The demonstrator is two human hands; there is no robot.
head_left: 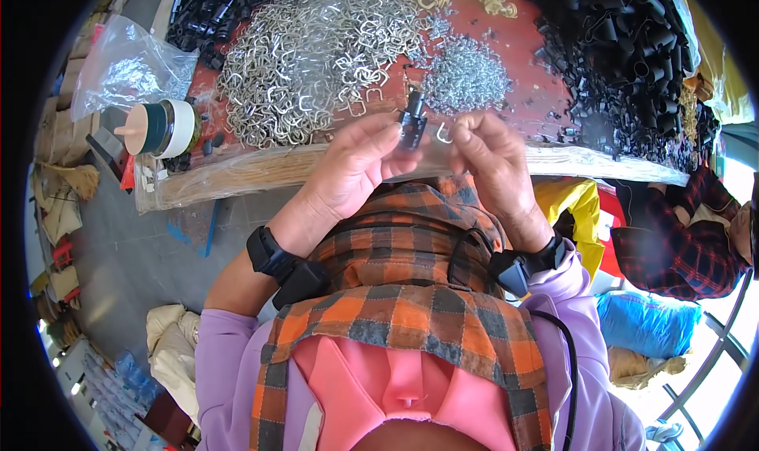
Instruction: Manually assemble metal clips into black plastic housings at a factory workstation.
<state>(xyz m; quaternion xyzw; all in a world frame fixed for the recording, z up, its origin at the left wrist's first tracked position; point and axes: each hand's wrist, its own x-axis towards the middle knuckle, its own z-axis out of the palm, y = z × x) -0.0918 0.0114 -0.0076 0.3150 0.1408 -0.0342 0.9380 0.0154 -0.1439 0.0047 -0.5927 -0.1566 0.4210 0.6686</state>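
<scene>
My left hand [362,154] is closed on a small black part [412,120], blocky below with a round stub on top. Between the thumb and fingers of my right hand [492,152] is a white, U-shaped metal shackle [444,135], a short way right of the black part and apart from it. Just beyond my hands, a wide heap of silvery U-shaped shackles [292,64] covers the table's left and middle. To its right is a mound of small shiny metal bits [468,75], too tiny to name.
The red tabletop [526,75] has a pale wooden front edge [245,176]. Black tubular pieces [624,40] crowd its right side, black parts [209,12] its far left. A lidded jar [168,128] and clear plastic bag [142,67] are at left. Another person [680,245] sits at right.
</scene>
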